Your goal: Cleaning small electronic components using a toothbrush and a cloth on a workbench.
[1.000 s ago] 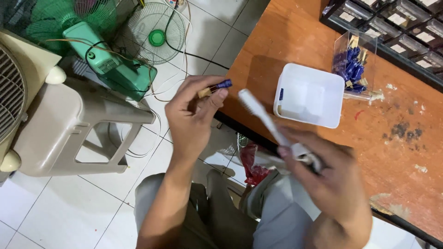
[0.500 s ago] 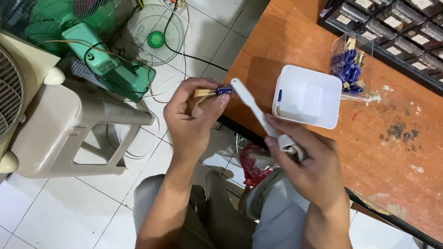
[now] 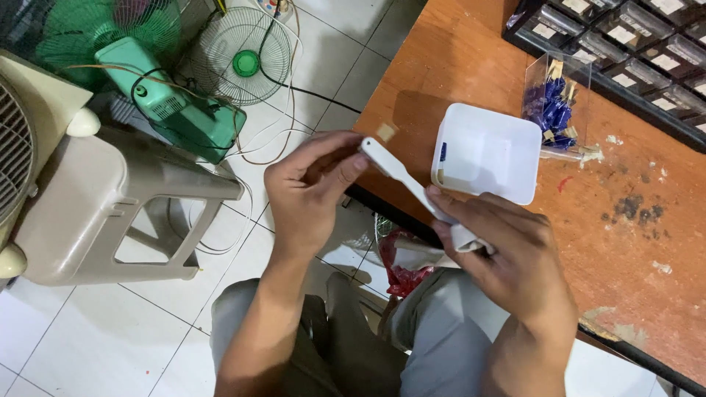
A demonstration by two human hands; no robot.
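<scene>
My left hand is pinched shut around a small connector. Only its tan end shows past my fingertips, over the table edge. My thumb rests against the tip of a long white plastic stick. My right hand grips the stick's other end, with a bit of white cloth or paper in the palm. Both hands hover over my lap, just off the edge of the orange-brown table. An open white square tub stands on the table right beside the stick.
A clear box of blue connectors stands behind the tub, with a black drawer organiser beyond it. On the tiled floor to the left are a beige plastic stool, a green fan motor, a fan grille and cables. A red bag lies under the table.
Both hands have moved closer to the table edge and the tub. The stick's tip has come up against my left thumb. The connector's blue part is now hidden in my fingers.
</scene>
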